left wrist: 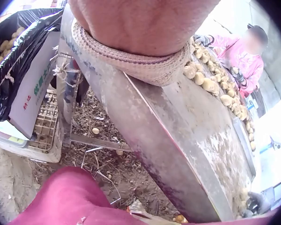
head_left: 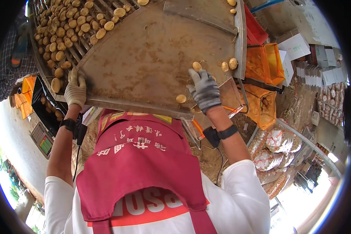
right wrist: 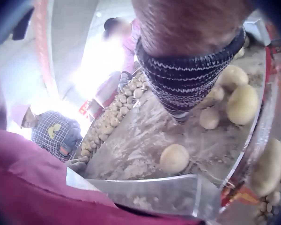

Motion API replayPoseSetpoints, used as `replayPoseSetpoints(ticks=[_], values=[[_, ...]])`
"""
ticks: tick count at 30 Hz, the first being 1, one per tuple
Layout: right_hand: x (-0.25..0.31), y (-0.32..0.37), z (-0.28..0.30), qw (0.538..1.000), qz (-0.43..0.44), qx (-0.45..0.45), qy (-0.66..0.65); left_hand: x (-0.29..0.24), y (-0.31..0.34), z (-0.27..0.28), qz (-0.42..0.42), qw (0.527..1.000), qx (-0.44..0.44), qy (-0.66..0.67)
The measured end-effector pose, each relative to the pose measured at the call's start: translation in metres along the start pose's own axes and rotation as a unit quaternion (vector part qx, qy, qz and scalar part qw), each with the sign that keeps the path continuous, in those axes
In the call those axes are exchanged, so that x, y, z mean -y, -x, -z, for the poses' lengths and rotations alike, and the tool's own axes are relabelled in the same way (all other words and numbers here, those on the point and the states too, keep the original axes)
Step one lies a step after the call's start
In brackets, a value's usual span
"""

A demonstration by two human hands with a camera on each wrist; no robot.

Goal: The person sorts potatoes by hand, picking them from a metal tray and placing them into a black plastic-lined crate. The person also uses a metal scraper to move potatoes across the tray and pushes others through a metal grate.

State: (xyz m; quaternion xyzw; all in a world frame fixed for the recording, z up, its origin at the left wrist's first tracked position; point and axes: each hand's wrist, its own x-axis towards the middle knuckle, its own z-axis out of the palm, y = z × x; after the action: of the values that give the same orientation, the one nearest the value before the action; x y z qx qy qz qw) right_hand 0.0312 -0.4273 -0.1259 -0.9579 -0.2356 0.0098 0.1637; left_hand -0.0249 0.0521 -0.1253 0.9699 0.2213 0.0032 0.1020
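Note:
My left hand [head_left: 75, 90], in a pale knitted glove, rests at the near left edge of the metal sorting table [head_left: 144, 58]. Its fingers lie extended beside a potato [head_left: 55, 85] at the end of the pile. On the right, my right hand [head_left: 206, 89] wears a grey striped glove and reaches over the table with fingers spread. One potato [head_left: 197, 66] sits right at its fingertips; another potato [head_left: 181, 98] lies to its left, near the front rim. Two more potatoes, including a larger potato [head_left: 233, 63], lie by the right rim. The right wrist view hides the fingers behind the cuff [right wrist: 187, 75].
A heap of potatoes [head_left: 66, 31] covers the slatted section at the far left. Orange bags [head_left: 261, 103] hang at the right side, with filled net sacks [head_left: 275, 150] below. A black-lined box [left wrist: 33, 79] stands left. People work across the table, one in pink [left wrist: 243, 63].

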Motion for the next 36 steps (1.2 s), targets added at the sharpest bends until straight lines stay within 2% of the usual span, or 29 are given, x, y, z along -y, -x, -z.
replayPoseSetpoints(ticks=[2,3,4,6,7,8,9,10,11,13,16,18,20,21,22,23,24,26,27,29,32,34,36], values=[[-0.001,-0.019,-0.022,0.988,-0.065,0.024,0.135,0.000,0.000,0.001,-0.007,1.000,-0.002,-0.003],[-0.003,-0.022,-0.016,0.982,0.010,0.038,0.187,-0.001,0.000,0.001,-0.012,1.000,-0.005,-0.002],[-0.003,-0.025,-0.008,0.982,0.010,0.038,0.187,0.003,-0.001,-0.003,-0.012,1.000,-0.005,-0.002],[-0.012,-0.033,0.006,0.996,0.042,0.057,0.061,0.014,-0.003,-0.011,-0.019,0.999,-0.032,-0.013],[-0.013,-0.031,0.016,0.995,0.046,0.063,0.058,0.013,0.001,-0.004,-0.013,0.999,-0.027,-0.015],[-0.022,-0.029,0.027,0.989,-0.050,0.071,-0.121,0.004,0.003,0.005,0.011,1.000,0.004,-0.018],[-0.033,-0.028,0.038,0.942,-0.147,0.077,-0.293,-0.002,0.006,0.009,0.034,0.999,0.035,-0.020],[-0.041,-0.027,0.047,0.857,-0.241,0.076,-0.450,-0.001,0.008,0.007,0.036,0.998,0.037,-0.018],[-0.044,-0.024,0.055,0.858,-0.241,0.075,-0.447,-0.001,0.008,0.005,0.021,0.999,0.023,-0.014],[-0.045,-0.019,0.066,0.754,-0.362,-0.022,-0.548,0.000,0.005,0.003,0.004,1.000,-0.007,-0.016],[-0.063,-0.033,0.071,0.742,-0.396,0.006,-0.541,0.001,0.005,0.002,0.035,0.999,0.010,-0.014],[-0.086,-0.051,0.065,0.746,-0.381,-0.030,-0.546,0.002,0.001,0.000,0.021,1.000,-0.001,-0.013],[-0.109,-0.073,0.061,0.845,-0.318,-0.018,-0.430,0.001,-0.002,-0.001,0.000,1.000,-0.008,-0.012],[-0.116,-0.085,0.058,0.844,-0.320,-0.022,-0.430,0.001,-0.002,-0.001,0.005,1.000,-0.002,-0.004],[-0.121,-0.099,0.056,0.909,-0.205,-0.086,-0.353,0.001,-0.003,0.000,0.011,1.000,0.004,0.004],[-0.123,-0.105,0.057,0.949,-0.085,-0.146,-0.265,-0.001,-0.004,0.001,0.008,1.000,0.004,0.004],[-0.125,-0.106,0.061,0.949,-0.087,-0.147,-0.265,-0.002,-0.003,0.003,0.007,1.000,0.003,-0.003],[-0.127,-0.112,0.072,0.975,-0.142,-0.122,-0.119,-0.001,-0.001,0.001,0.009,1.000,0.003,-0.007],[-0.136,-0.104,0.061,0.976,-0.138,-0.121,-0.118,0.000,-0.001,-0.001,0.006,1.000,-0.002,-0.006],[-0.156,-0.075,0.018,0.972,-0.218,-0.085,0.017,0.000,-0.002,0.002,0.012,1.000,-0.012,-0.006],[-0.086,-0.036,-0.005,0.961,-0.251,-0.105,0.043,-0.006,0.000,0.007,0.057,0.998,0.024,-0.007],[-0.038,-0.022,-0.009,0.954,-0.281,-0.102,0.035,-0.004,-0.001,0.004,0.041,0.999,0.009,-0.018],[-0.013,-0.017,-0.011,0.976,-0.210,-0.048,0.025,-0.006,-0.001,0.005,0.035,0.999,0.005,-0.018]])
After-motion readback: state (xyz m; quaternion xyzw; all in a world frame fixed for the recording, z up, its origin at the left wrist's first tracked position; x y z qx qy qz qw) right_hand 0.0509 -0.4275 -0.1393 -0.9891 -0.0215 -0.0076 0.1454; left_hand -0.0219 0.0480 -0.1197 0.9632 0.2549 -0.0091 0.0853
